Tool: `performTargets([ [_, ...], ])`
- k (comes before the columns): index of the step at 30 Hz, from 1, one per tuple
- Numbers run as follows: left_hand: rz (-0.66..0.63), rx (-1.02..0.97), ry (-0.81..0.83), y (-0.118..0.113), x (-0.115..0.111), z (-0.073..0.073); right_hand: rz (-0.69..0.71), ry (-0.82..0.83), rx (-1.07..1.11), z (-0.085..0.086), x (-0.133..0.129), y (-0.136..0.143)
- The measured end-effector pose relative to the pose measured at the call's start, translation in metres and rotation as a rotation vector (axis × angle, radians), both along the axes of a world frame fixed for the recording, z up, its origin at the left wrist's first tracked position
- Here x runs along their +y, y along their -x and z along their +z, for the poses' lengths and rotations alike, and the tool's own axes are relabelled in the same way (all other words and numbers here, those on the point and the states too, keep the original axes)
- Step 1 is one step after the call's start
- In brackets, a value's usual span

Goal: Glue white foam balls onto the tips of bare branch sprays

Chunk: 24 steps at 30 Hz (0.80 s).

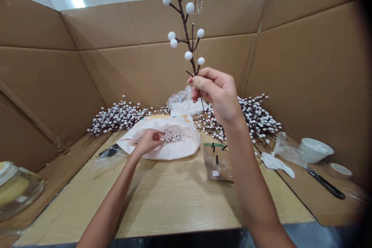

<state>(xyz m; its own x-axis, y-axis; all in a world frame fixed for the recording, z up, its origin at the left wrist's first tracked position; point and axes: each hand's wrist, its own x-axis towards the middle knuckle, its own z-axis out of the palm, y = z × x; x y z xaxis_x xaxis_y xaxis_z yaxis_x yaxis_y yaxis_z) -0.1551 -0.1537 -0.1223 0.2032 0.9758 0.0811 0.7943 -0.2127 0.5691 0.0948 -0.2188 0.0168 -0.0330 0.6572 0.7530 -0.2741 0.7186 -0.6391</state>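
Upright in front of me, an artificial berry branch point(184, 19) has a brown stem and white balls on several of its twigs; other twig tips are bare. My right hand point(222, 91) is closed, pinching the stem near its lower end between thumb and fingers, with tape around one digit. Low on the left, my left hand point(149, 142) dips into an opened white plastic bag point(180, 151). Its fingers are bent together at the loose white balls point(173, 136); whatever sits between the fingertips is hidden.
Bundles of finished berry branches lie at left point(116, 116) and right point(258, 118). A cardboard block point(216, 166) with dark pegs stands near my right forearm. Rightward are a white bowl point(316, 150), a knife point(327, 183) and a tape roll point(339, 170). Cardboard walls point(162, 62) surround the table.
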Motion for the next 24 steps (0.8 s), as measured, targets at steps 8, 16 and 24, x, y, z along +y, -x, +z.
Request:
performTargets([
  [8, -0.456, -0.331, 0.078, 0.007, -0.072, 0.095, 0.116, 0.037, -0.01, 0.001, -0.003, -0.004],
  [16, -0.449, -0.466, -0.255, -0.02, -0.105, 0.15, 0.191, 0.051, 0.025, 0.0, -0.012, 0.004],
  [24, -0.54, -1.075, -0.271, -0.054, -0.089, 0.148, 0.293, 0.079, 0.012, 0.0, -0.018, 0.01],
])
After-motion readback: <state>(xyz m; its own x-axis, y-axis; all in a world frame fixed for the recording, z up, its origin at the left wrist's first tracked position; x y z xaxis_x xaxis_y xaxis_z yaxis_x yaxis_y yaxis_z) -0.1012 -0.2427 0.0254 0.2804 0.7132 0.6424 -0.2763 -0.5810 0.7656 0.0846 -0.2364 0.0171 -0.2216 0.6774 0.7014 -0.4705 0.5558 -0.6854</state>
